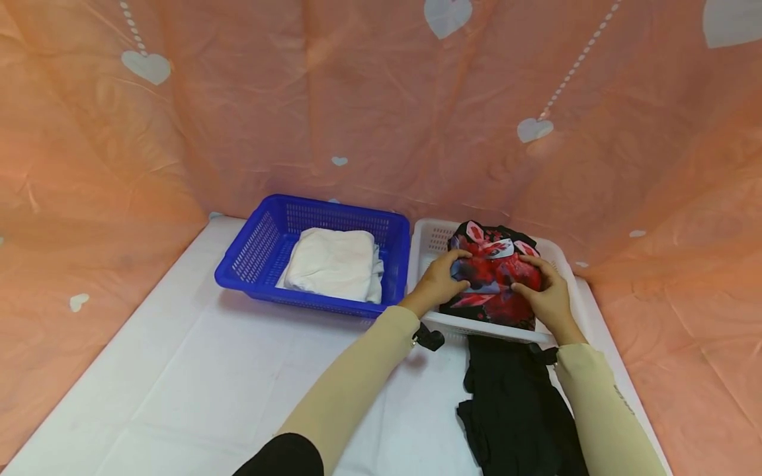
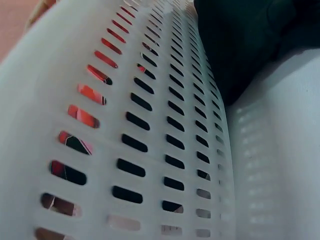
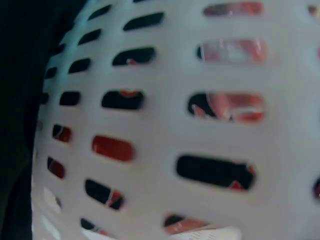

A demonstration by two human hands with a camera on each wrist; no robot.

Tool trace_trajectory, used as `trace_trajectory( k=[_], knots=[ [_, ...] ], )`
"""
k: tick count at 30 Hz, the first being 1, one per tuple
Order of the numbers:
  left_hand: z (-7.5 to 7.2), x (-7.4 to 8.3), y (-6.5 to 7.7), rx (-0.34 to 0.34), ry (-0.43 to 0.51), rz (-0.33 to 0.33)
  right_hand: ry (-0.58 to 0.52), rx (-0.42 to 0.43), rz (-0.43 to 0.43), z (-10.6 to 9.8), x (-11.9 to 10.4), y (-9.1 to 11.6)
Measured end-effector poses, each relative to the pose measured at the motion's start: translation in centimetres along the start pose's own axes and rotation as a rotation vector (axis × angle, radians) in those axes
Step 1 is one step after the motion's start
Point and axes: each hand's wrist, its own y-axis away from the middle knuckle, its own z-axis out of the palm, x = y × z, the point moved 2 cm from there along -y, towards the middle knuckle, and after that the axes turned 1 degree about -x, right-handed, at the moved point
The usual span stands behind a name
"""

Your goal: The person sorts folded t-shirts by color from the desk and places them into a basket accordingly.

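A folded red-and-black patterned garment (image 1: 494,264) lies in the white basket (image 1: 425,248) at the right of the head view. My left hand (image 1: 439,283) grips its left side, thumb and fingers bent at the fabric. On the opposite side my right hand (image 1: 550,297) holds it the same way. Both wrist views face the slotted wall of the white basket (image 2: 155,115), and red and black cloth (image 3: 114,148) shows through the slots. Neither wrist view shows the fingers at the garment.
A blue basket (image 1: 238,281) stands left of the white one, with folded white cloth (image 1: 333,264) inside. Black clothing (image 1: 512,410) lies on the white table (image 1: 238,383) before the white basket, between my forearms. Orange sheeting (image 1: 357,99) rises behind the table.
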Motion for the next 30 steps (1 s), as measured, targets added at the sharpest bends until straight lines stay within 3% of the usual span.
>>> trace_trajectory(
  k=[6, 15, 30],
  knots=[
    [0.3, -0.1, -0.2, -0.033, -0.042, -0.033, 0.030, -0.047, 0.021, 0.2, 0.6, -0.2],
    [0.7, -0.3, -0.5, -0.073, -0.205, -0.041, 0.144, -0.148, 0.063, 0.3, 1.2, -0.2],
    [1.1, -0.6, -0.4, -0.162, -0.261, -0.171, 0.305, -0.262, 0.112, 0.4, 1.5, -0.4]
  ],
)
